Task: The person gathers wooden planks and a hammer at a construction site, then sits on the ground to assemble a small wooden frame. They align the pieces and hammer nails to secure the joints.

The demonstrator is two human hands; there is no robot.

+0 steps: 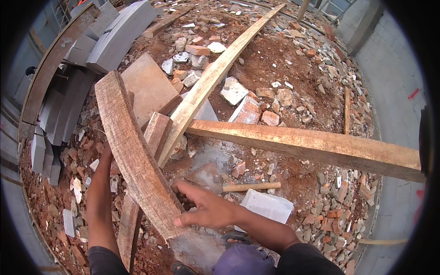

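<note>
A broad, rough-sawn wooden plank [133,142] rises at a slant in front of me. My right hand [206,206] grips its near right edge, the thumb on the face and the fingers curled behind. My left hand [108,153] reaches up along the left side and passes behind the plank, so its fingers are hidden. Behind the plank, a narrower wooden beam [157,130] runs down towards me. A long pale timber [224,64] stretches away from that beam, and a thick beam [302,142] extends to the right.
On the dusty ground lies a tool with a wooden handle [252,187], beside a white block [266,206]. Grey blocks [121,34] are stacked at the left behind a curved-looking board [48,68]. A square tile [146,85] leans beyond the plank. Broken brick covers the soil; a grey wall [389,82] borders the right.
</note>
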